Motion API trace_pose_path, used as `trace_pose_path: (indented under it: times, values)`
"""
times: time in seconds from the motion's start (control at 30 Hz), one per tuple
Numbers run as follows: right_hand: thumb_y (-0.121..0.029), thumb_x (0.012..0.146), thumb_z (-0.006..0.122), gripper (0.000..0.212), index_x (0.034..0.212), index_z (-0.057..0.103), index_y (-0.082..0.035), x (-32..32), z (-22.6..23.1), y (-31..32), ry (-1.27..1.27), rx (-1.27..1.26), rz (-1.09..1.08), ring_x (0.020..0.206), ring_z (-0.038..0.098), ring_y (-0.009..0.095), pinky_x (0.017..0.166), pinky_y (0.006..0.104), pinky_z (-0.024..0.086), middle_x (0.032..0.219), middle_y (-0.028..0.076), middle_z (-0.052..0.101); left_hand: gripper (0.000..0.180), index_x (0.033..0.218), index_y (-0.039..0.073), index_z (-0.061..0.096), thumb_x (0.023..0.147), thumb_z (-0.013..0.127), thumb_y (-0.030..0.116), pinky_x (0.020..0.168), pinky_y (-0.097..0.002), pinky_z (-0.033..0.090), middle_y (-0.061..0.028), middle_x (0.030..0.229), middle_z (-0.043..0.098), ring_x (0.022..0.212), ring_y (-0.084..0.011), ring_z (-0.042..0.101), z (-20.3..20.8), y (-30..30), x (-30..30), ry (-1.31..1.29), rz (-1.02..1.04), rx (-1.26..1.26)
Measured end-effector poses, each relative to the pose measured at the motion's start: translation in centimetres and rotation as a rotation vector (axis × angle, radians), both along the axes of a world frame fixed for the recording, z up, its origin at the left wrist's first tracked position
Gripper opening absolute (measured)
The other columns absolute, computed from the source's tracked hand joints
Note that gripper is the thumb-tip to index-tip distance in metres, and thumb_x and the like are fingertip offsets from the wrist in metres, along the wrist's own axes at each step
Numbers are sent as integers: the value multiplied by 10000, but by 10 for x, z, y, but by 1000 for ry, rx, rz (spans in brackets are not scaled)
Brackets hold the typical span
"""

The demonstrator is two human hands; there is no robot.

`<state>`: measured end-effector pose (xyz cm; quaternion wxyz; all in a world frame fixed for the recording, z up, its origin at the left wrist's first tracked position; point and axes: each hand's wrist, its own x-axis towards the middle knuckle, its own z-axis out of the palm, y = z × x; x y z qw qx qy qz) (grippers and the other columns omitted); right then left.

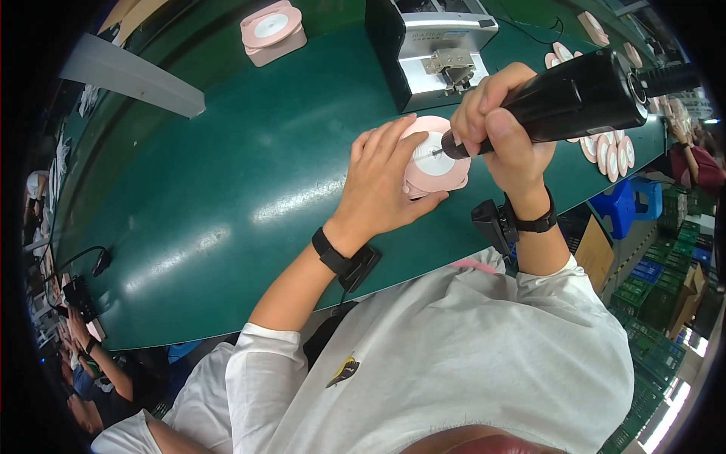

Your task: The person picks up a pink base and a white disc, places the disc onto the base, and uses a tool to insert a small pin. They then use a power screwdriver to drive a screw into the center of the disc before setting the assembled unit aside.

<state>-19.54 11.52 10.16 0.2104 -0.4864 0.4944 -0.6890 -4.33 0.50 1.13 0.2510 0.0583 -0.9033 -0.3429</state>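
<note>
A pink round plastic part (pixel 418 178) with a white disc at its middle lies on the green table. My left hand (pixel 378 175) holds it from the left, fingers over the top edge and thumb along the near edge. In my right hand (pixel 508 125) is a black electric screwdriver (pixel 578 97), gripped near its nose and tilted. The thin bit points left and meets the white disc near its centre, beside my left index finger. The underside of the pink part is hidden.
Just beyond my hands stands a grey-and-black machine (pixel 446 57) with a metal head. Several pink and white discs (pixel 611 155) lie to the right. Another pink unit (pixel 274 34) sits at the far left, near a grey metal post (pixel 140 76). Other people work at both sides.
</note>
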Motion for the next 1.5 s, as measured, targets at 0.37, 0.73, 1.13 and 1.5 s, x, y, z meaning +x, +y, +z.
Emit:
trace_pose_path:
  times: [0.37, 0.73, 1.13, 1.5]
  values:
    - [-266, 980, 671, 284, 999, 484, -53, -6, 10, 9, -95, -197, 104, 568, 486, 141, 582, 323, 446, 705, 39, 492, 778, 1310, 46, 592, 657, 916, 320, 1121, -503, 341, -168, 1449, 531, 1333, -359, 502, 0, -5, 2, 0, 20, -25]
    - [-190, 996, 642, 195, 1006, 515, -41, -72, -10, 57, -68, 14, -240, 584, 499, 163, 612, 347, 465, 735, 61, 490, 353, 1110, -6, 713, 916, 751, 287, 900, -369, 542, -165, 1039, 755, 1002, -298, 721, -31, -195, -64, 84, 392, 245]
    - [-136, 964, 706, 207, 1044, 578, 6, -88, -41, 61, -33, 110, -383, 687, 607, 182, 729, 347, 531, 841, 92, 628, 731, 1406, 12, 541, 816, 833, 328, 1142, -395, 380, -179, 1389, 592, 1294, -275, 558, -23, -77, -8, 69, 78, 492]
    - [-132, 989, 692, 263, 1193, 651, 28, -85, -85, 74, -35, 259, -474, 963, 635, 119, 834, 269, 510, 999, 54, 684, 807, 1196, 39, 552, 563, 985, 292, 1072, -498, 457, -229, 1468, 522, 1296, -443, 528, -9, -39, 22, -89, -87, 271]
